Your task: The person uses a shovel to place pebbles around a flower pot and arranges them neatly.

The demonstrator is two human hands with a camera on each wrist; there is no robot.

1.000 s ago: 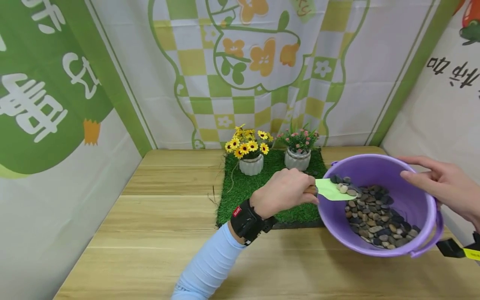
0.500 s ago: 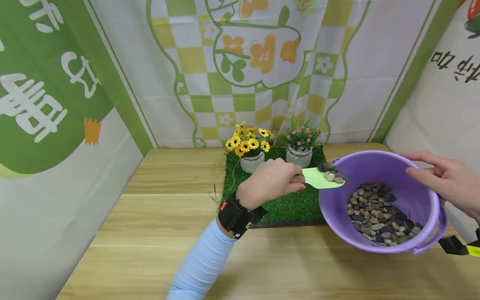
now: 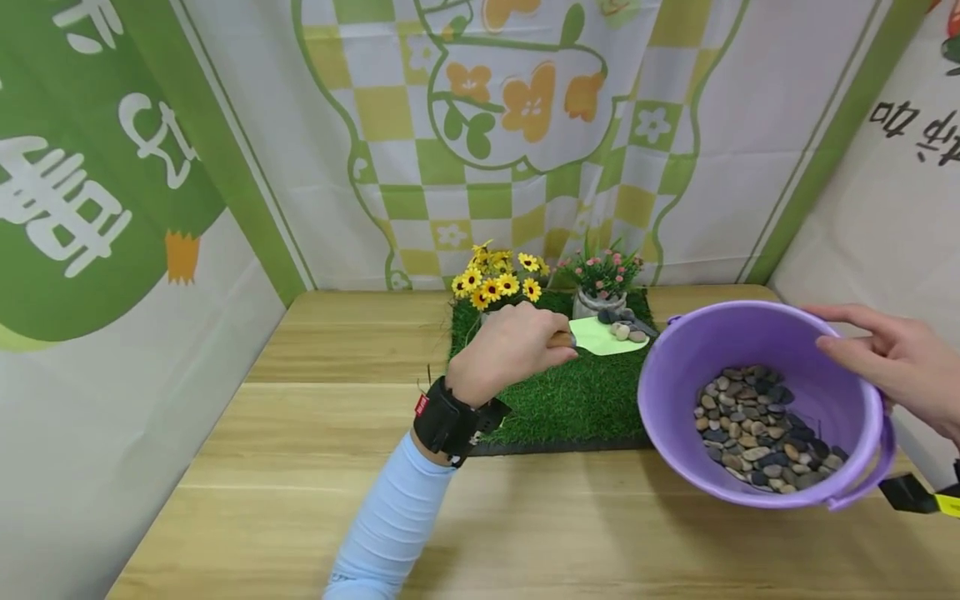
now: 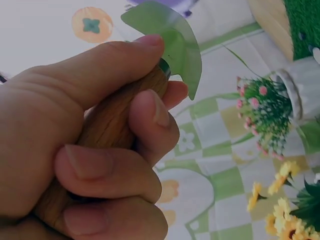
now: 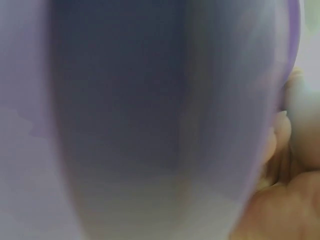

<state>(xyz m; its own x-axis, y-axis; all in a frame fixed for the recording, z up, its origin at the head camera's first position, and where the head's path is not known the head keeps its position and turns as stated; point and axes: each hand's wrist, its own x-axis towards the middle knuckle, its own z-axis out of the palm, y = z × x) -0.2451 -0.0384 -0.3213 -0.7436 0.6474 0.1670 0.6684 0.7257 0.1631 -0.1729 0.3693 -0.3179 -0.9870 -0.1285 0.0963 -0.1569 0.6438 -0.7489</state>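
Change since earlier frame: the left hand [image 3: 510,346] and the shovel [image 3: 592,337] have shifted leftward and a little toward the back of the counter [image 3: 300,467]; the blade, which overlapped the bucket [image 3: 671,417], now shows left of its rim. Bucket and right hand [image 3: 900,367] show little change.
Shovel position: above the right part of the mat [image 3: 592,408], in line with the pink flowers [image 3: 607,273] behind it; exact height cannot be told.
Shovel axis: runs from left hand to blade, tip pointing right toward the bucket, roughly level in the head view.
Nearer hand: the left, already on the handle [image 4: 107,122]; the right is well apart, at the bucket's far side.
Left fingers: curled closely round the wooden handle, thumb laid along it toward the blade.
Right fingers: gripping the bucket rim, thumb to the inner side; the right wrist view is too blurred to confirm more.
Blade load: a few stones [image 3: 624,327], dark and pale, heaped toward the tip.
Bucket: mouth tilted toward the person, more pebbles [image 3: 750,433] inside; its base is hidden.
Mat surroundings: yellow flowers [image 3: 495,279] stand at the back left, partly behind the left hand.
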